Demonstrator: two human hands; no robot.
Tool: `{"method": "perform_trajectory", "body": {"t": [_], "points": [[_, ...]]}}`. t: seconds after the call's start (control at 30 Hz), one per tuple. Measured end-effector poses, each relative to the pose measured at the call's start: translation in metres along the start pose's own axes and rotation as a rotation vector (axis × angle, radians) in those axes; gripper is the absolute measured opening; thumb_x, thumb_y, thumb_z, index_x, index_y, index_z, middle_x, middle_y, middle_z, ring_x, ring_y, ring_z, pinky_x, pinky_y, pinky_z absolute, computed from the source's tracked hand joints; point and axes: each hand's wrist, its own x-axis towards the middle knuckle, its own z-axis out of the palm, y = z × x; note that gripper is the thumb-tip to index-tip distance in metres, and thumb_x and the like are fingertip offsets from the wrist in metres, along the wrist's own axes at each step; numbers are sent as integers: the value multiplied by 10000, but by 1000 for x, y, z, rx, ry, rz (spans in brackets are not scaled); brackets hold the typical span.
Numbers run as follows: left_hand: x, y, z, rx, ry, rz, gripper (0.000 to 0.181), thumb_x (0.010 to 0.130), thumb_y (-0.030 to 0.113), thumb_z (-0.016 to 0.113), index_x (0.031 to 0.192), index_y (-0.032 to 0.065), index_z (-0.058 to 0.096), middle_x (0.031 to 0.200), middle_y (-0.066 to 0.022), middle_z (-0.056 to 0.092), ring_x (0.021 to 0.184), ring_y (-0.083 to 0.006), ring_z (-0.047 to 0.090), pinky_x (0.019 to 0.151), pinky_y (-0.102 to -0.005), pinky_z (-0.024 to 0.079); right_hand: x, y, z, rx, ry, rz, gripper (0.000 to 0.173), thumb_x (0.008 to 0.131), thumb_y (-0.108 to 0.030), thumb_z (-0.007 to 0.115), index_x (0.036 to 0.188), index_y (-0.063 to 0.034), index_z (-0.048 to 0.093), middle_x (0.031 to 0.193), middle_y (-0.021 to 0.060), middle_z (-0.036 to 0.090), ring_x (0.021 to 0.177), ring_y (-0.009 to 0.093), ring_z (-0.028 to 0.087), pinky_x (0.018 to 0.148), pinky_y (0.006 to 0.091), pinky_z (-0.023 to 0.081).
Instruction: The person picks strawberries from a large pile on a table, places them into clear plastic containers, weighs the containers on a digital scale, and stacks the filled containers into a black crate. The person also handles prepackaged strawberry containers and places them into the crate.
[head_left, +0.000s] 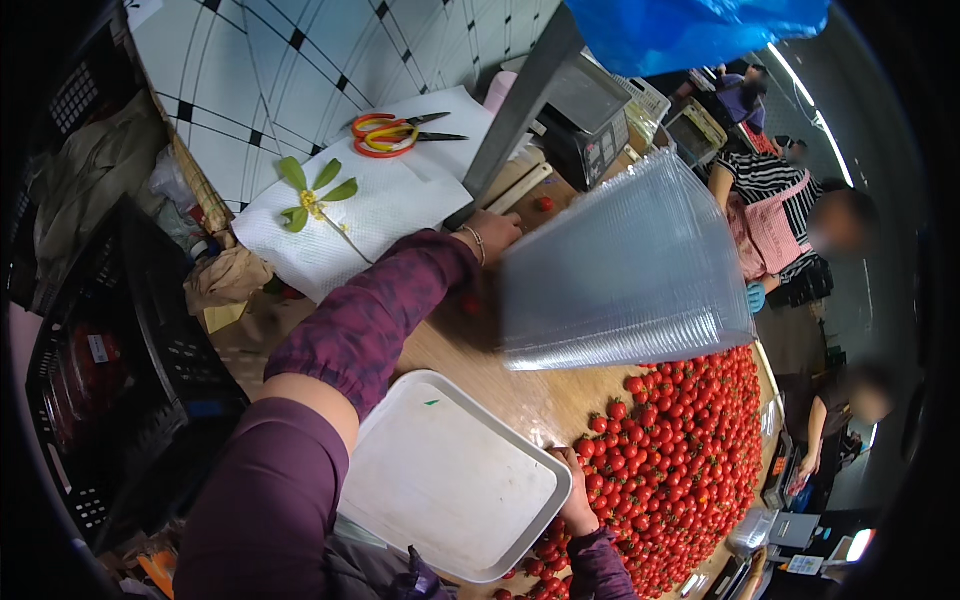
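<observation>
My left hand (491, 234), with a bracelet at its wrist, reaches across the wooden table to the near end of a tall stack of clear plastic containers (622, 277). Its fingers are partly hidden, so whether they grip the stack is unclear. Lower down, my right hand (576, 491) holds the rim of a pale plastic tray (450, 472). A small green scrap (431, 403) is the only thing lying on the tray. Beside that hand spreads a large heap of red cherry tomatoes (675, 465), many with green calyxes.
Orange-handled scissors (397, 135) and a leafy sprig (319, 199) lie on white paper towels. A grey metal post (525, 97) rises by a digital scale (589, 142). A black crate (142, 375) stands at left; a blue plastic bag (690, 34) hangs above. Several people are beyond the table.
</observation>
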Motion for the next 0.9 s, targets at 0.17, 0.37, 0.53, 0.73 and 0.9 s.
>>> {"method": "perform_trajectory", "body": {"t": [0.17, 0.37, 0.53, 0.73, 0.9], "points": [[-3, 19, -8, 54, -37, -263, 125, 826, 119, 554, 935, 70, 588, 1116, -167, 499, 830, -354, 653, 687, -442, 542, -4, 13, 2, -32, 0, -57, 276, 734, -20, 644, 1009, -6, 630, 958, 158, 589, 886, 320, 589, 721, 365, 516], [-43, 23, -22, -4, -6, -179, 218, 774, 126, 611, 967, 81, 520, 1043, -156, 516, 806, -351, 637, 695, -447, 522, -7, -3, -9, 76, 20, 37, 296, 718, -34, 694, 1002, -7, 615, 999, 183, 597, 925, 342, 592, 816, 364, 492], [-97, 37, -51, -404, -64, -200, 342, 698, 195, 669, 1026, 106, 630, 884, -140, 581, 857, -332, 576, 760, -414, 478, -16, -9, -18, 850, 111, 528, 193, 863, -33, 580, 1049, 15, 582, 903, 26, 634, 764, 101, 593, 673, 224, 497], [-102, 62, -35, -235, -258, -206, 366, 716, 272, 692, 1055, 139, 660, 885, -145, 611, 917, -315, 559, 790, -399, 477, -29, -25, -33, 1421, 156, 722, 104, 910, -66, 541, 999, -29, 579, 790, 26, 617, 602, 102, 569, 524, 225, 467], [-114, 56, -26, -290, -235, -194, 470, 708, 315, 726, 1139, 155, 627, 970, -167, 577, 947, -333, 557, 832, -397, 473, -42, -14, -26, 1407, 95, 771, 89, 916, -102, 569, 928, -16, 589, 725, 30, 607, 527, 105, 552, 477, 221, 453]]}}
